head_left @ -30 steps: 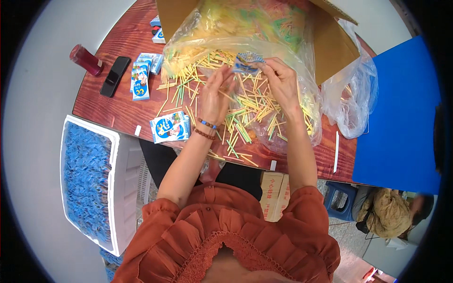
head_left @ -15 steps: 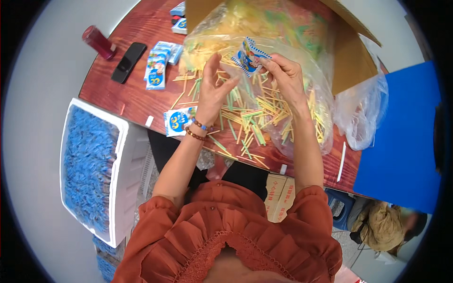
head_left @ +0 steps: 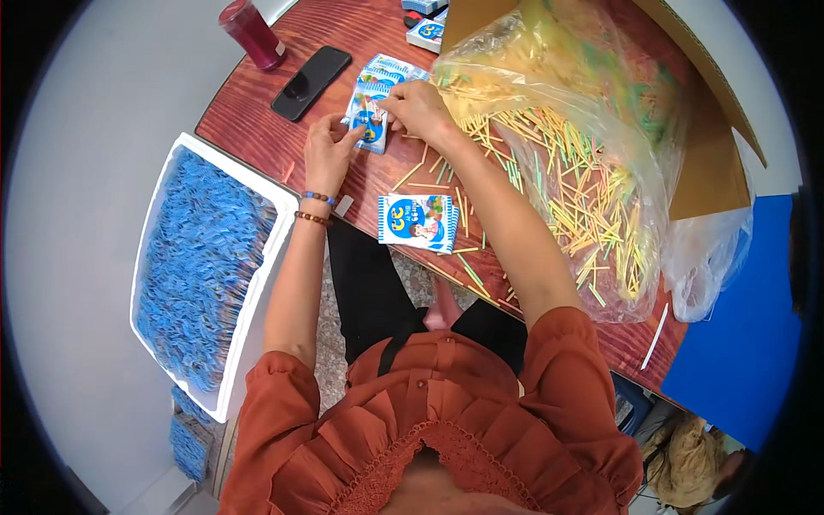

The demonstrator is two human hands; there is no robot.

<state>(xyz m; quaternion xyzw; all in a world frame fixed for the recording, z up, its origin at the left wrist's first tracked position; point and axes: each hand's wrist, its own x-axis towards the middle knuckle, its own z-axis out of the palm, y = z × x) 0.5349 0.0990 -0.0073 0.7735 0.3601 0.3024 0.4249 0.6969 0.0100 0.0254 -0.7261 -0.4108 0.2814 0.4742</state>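
Both hands meet at a small pile of blue-and-white printed packets (head_left: 382,73) on the far left of the table. My left hand (head_left: 327,156), with two bead bracelets on its wrist, has its thumb and fingers at the left edge of the top packet (head_left: 370,136). Across from it, my right hand (head_left: 421,113) pinches the same packet's right side, fingertips partly hidden. Nearer to me, another couple of overlapping packets (head_left: 415,225) lie flat by the table's edge. Many thin yellow and green sticks (head_left: 549,184) are scattered to the right, some under the right forearm.
A clear plastic bag (head_left: 635,172) of sticks spills from a cardboard box (head_left: 708,172). Left of the packets lie a black phone (head_left: 312,83) and a red-filled bottle (head_left: 251,34). A white foam box (head_left: 287,215) packed with blue packets stands left of the table. A blue board (head_left: 730,326) is at right.
Both hands have moved left from above the sticks to the packet pile. The packet that was held up in my right hand is now down at the pile. The view has turned left.
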